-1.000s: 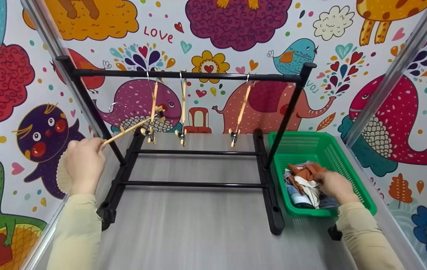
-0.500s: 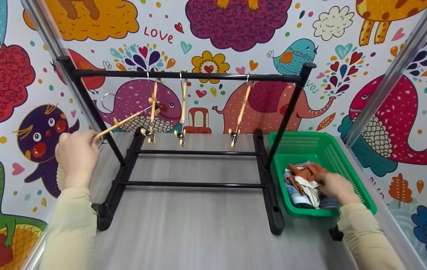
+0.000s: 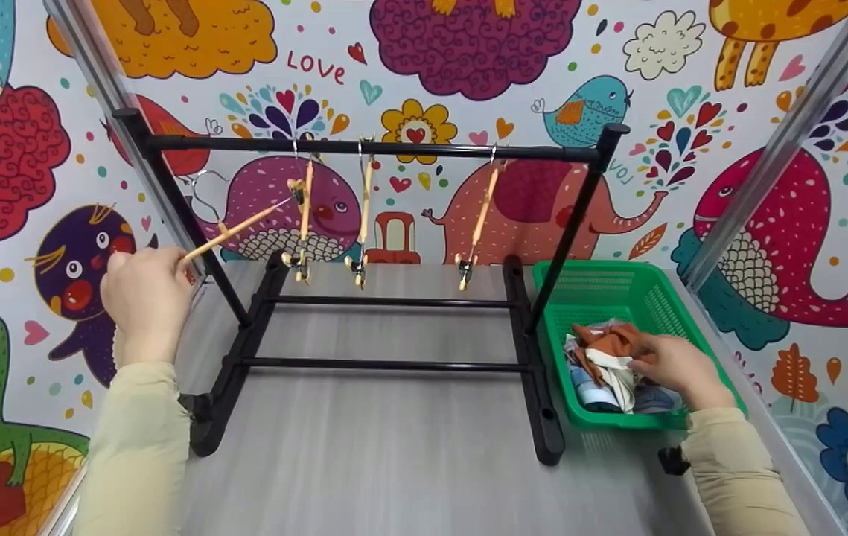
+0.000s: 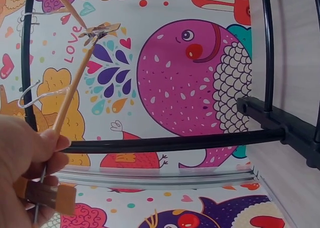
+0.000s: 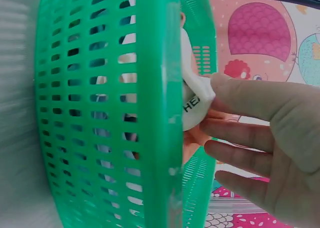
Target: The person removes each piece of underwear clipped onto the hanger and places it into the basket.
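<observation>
On the left, my left hand [image 3: 148,298] grips one end of a wooden clip hanger [image 3: 237,228]. Its metal hook [image 4: 42,96] is free of the rack's bar, and a clip [image 4: 101,32] sits toward its far end; another clip [image 4: 50,197] lies at my fingers. My right hand [image 3: 680,368] is at the green basket [image 3: 665,298], thumb and index finger pinching a white garment [image 5: 197,98] with dark lettering. The other fingers of that hand are spread. Rust-orange cloth [image 3: 606,341] lies against the white one, among other folded clothes.
A black garment rack [image 3: 424,151] stands in the middle, with three wooden clip hangers [image 3: 485,208] on its top bar. The basket is just right of the rack's foot [image 3: 543,417]. Patterned walls enclose the grey tabletop [image 3: 379,447].
My left hand has drawn the hanger left and slightly up, and its hook has turned upward into view. My right hand has shifted slightly right at the basket, pinching the white garment.
</observation>
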The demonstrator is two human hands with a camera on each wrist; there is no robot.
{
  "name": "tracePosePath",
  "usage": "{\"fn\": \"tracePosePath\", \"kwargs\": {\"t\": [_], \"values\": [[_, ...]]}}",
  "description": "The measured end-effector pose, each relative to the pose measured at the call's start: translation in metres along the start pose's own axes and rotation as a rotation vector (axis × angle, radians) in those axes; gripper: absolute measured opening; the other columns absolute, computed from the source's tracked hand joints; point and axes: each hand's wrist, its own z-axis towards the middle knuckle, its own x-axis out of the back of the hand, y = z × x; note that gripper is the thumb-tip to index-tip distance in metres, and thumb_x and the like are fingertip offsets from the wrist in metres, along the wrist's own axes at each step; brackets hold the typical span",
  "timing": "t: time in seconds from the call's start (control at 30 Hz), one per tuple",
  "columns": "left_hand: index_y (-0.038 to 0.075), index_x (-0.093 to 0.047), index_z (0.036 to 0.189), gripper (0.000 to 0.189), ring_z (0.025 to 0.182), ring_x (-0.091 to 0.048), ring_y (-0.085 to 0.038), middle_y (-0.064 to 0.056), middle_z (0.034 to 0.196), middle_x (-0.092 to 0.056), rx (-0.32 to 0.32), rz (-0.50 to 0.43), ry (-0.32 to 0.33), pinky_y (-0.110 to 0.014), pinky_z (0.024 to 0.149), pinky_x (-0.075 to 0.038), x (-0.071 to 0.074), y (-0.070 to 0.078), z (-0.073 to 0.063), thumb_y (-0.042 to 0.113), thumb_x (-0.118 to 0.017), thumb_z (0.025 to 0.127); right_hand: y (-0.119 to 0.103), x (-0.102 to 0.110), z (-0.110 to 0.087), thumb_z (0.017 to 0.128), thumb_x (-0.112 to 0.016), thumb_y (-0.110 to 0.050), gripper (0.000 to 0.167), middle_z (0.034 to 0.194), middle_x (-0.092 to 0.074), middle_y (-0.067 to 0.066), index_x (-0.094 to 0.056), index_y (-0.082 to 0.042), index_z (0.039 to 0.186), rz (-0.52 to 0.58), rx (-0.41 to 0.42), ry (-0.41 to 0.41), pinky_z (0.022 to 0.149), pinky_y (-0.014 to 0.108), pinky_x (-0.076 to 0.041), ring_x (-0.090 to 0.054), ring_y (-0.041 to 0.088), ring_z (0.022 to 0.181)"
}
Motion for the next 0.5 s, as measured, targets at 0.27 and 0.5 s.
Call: {"fn": "tracePosePath", "kwargs": {"t": [0.27,0.5], "values": [[-0.001,-0.071,0.105,0.016,0.094,-0.049,-0.046,-0.025,0.095,-0.067,0.036,0.016,-0.004,-0.060,0.084,-0.037,0.012,0.006,0.009,0.008,-0.061,0.096,-0.005,0.004,-0.004,0.091,-0.071,-0.020,0.021,0.099,-0.068,0.015,-0.070,-0.005,0.106,0.016,0.065,0.157,0.076,0.057,-0.049,-0.062,0.038,0.093],[-0.001,-0.071,0.108,0.019,0.096,-0.047,-0.046,-0.026,0.096,-0.066,0.049,0.017,0.000,-0.059,0.084,-0.036,0.020,0.015,0.020,0.008,-0.059,0.096,-0.011,0.002,-0.003,0.092,-0.071,-0.019,0.030,0.108,-0.068,0.020,-0.067,-0.002,0.117,0.070,0.102,0.248,0.084,0.061,-0.046,-0.060,0.041,0.101]]}}
